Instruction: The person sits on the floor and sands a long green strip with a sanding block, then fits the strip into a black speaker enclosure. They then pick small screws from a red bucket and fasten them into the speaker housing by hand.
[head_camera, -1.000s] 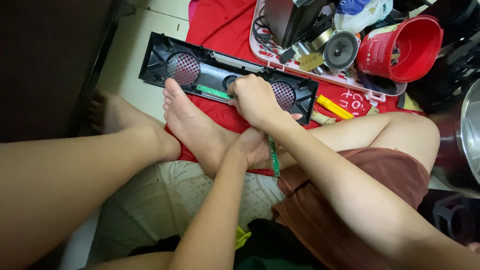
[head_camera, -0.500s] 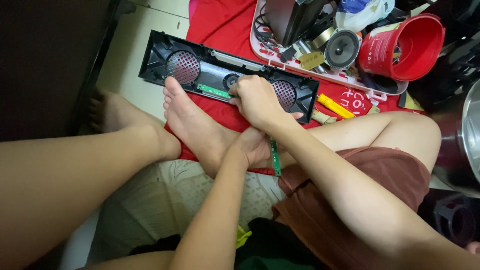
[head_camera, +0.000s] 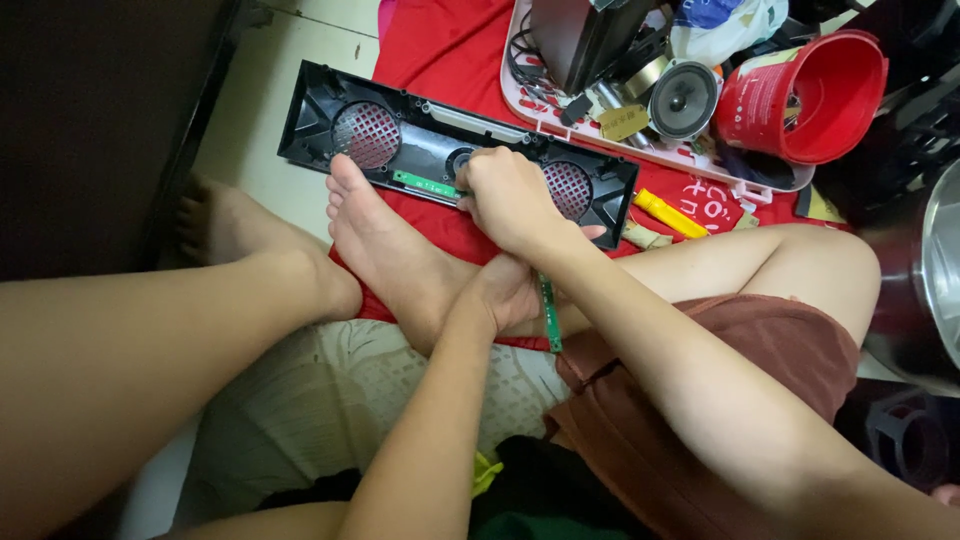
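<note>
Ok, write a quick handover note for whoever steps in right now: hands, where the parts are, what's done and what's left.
Right hand: pressed on the middle of the black speaker housing, beside the green circuit strip lying in it.
Left hand: by the ankle, holding a second green strip.
Housing lies open on the red cloth, a foot bracing it.
Done: housing opened, one strip out.
Left: the strip still inside.
Loose speaker sits in the tray.

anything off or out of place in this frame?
Yes. The black speaker panel lies askew, half on the red cloth, half on the floor, pinned by a bare foot. The right hand works at its middle; the left hand holds a loose green circuit strip.
</note>
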